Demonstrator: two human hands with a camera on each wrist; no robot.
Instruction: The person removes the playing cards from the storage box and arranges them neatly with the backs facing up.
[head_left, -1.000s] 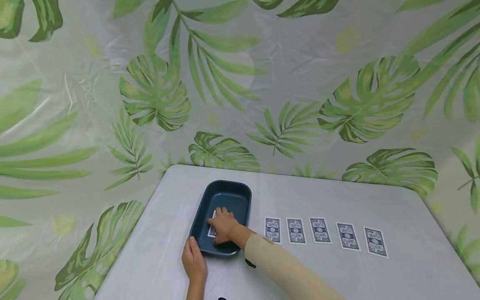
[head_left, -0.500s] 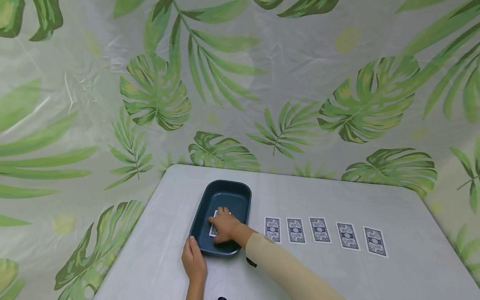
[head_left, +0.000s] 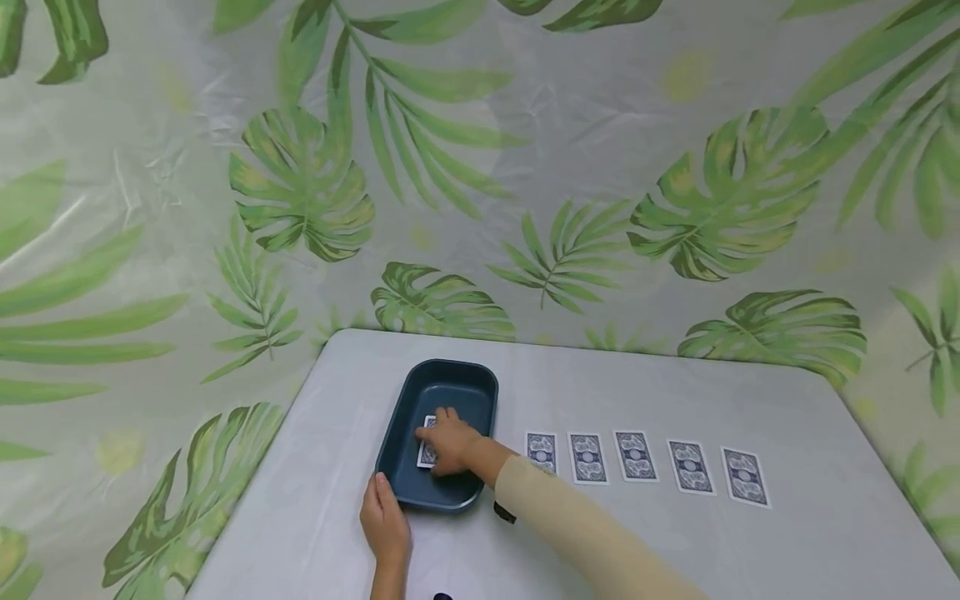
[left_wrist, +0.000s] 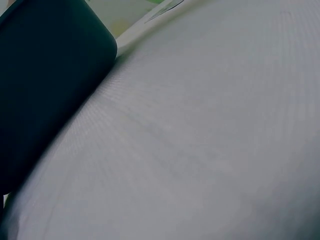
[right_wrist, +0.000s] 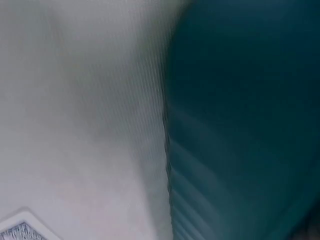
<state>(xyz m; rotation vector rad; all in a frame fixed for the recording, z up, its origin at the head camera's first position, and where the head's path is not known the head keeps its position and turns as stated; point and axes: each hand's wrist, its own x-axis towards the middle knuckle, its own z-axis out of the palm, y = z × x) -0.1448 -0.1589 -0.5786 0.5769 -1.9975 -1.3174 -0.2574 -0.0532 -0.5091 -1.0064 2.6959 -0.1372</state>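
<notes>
A dark teal rectangular tray (head_left: 467, 400) stands on the white-covered table. My left hand (head_left: 386, 522) holds its near left corner from outside, thumb up at the rim; the other fingers are mostly hidden. Inside the tray lies a blue-backed playing card (head_left: 426, 455), face down. My right hand (head_left: 454, 443) reaches over the right side into the tray and holds this card with fingers and thumb bent about its edges, covering much of it. Both wrist views show the tray's outer wall, in the left one (left_wrist: 45, 85) and the right one (right_wrist: 245, 120), but no clear fingers.
Right of the tray several face-down cards form a row, including this card (head_left: 588, 458) and the rightmost card (head_left: 746, 477). My right sleeve (head_left: 577, 525) passes in front of the nearest card (head_left: 542, 451). Behind the table (head_left: 637, 542) hangs a leaf-patterned sheet (head_left: 570, 158).
The card in the tray has shifted slightly to the right and away under my right hand. My left hand stays at the tray corner. The head view has turned a little.
</notes>
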